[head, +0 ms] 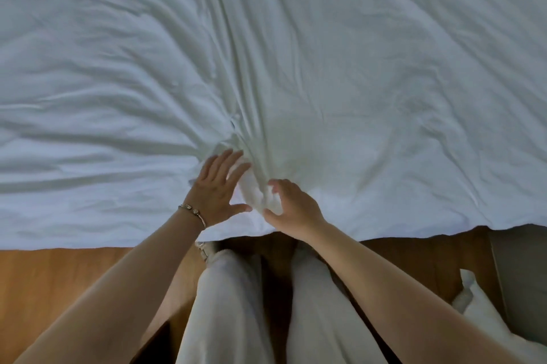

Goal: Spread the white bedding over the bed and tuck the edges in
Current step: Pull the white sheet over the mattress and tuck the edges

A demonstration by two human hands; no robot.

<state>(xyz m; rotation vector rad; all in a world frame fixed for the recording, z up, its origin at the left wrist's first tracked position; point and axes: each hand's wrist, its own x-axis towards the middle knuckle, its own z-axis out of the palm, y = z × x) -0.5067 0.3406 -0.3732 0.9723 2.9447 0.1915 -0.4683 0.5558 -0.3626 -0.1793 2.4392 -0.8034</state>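
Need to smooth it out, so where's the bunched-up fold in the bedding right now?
In the head view, the bunched fold sits near the bed's near edge, center, between the left hand and right hand.

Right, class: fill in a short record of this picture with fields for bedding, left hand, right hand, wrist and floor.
bedding: white sheet, creased, with folds gathered toward the hands; near edge hangs loose
left hand: fingers spread, resting flat on the sheet
right hand: fingers curled round a bunched fold
wrist: bracelet on the left wrist
floor: wood, in front of the bed
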